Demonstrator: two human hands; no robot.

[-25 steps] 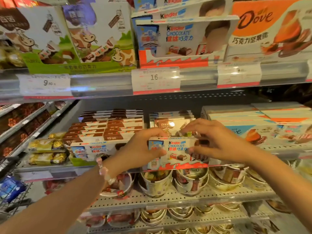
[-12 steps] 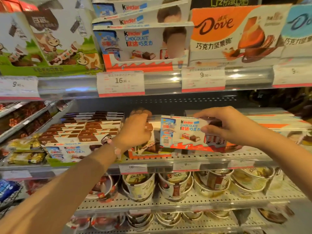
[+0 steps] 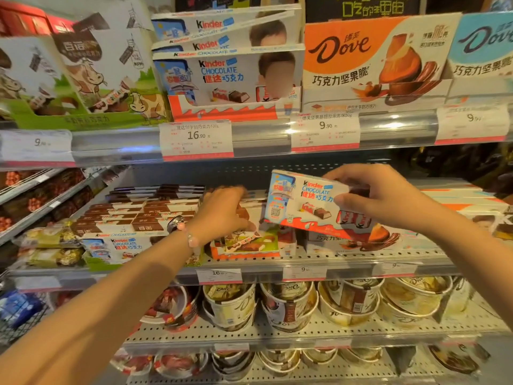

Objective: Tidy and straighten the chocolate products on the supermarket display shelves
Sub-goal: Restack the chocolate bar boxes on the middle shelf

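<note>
Head view: a grey perforated metal shelf [image 3: 361,255] carries flat chocolate boxes, with an orange-and-white Dove carton [image 3: 358,240] lying on it at right. The right hand [image 3: 388,201] holds a white, blue and red Kinder chocolate box [image 3: 302,202] tilted in the air above that carton, fingers [image 3: 351,202] clamped on its right end. The left hand [image 3: 222,212] rests curled on a cow-printed chocolate box [image 3: 244,241] in the shelf's middle stack; its grip is hidden.
</note>
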